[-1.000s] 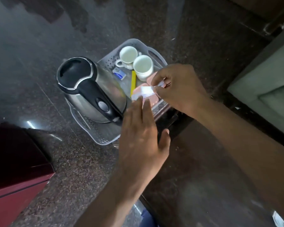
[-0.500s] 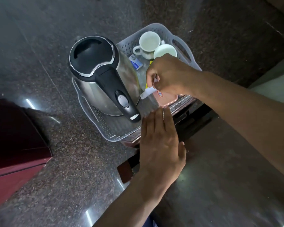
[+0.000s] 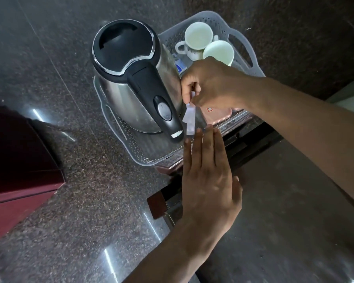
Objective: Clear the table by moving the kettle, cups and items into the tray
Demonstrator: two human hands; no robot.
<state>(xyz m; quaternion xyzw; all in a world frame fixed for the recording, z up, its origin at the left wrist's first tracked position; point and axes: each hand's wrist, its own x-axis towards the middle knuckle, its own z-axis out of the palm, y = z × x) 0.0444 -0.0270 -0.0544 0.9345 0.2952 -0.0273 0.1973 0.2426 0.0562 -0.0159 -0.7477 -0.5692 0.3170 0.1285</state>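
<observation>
A steel kettle (image 3: pixel 131 78) with a black lid and handle stands in the left part of a pale perforated tray (image 3: pixel 241 48). Two white cups (image 3: pixel 198 35) (image 3: pixel 219 51) sit at the tray's far end, with a small blue-and-white sachet (image 3: pixel 180 67) beside them. My right hand (image 3: pixel 215 84) hovers over the tray's middle, pinching a small white sachet (image 3: pixel 189 119) that hangs down next to the kettle handle. A pink packet (image 3: pixel 219 114) lies partly hidden under that hand. My left hand (image 3: pixel 208 176) is flat, fingers together, at the tray's near edge, holding nothing.
The tray rests on a dark speckled granite counter (image 3: pixel 80 201). A dark red box-like object (image 3: pixel 18 166) stands at the left. A dark gap with a brown ledge (image 3: pixel 157 203) runs beside the counter's right edge, and a grey surface (image 3: pixel 294 231) lies beyond it.
The view has drifted so the tray sits higher and nearer. My right hand moved left toward the kettle handle, and the white sachet now dangles lower. My left hand stays flat by the tray edge.
</observation>
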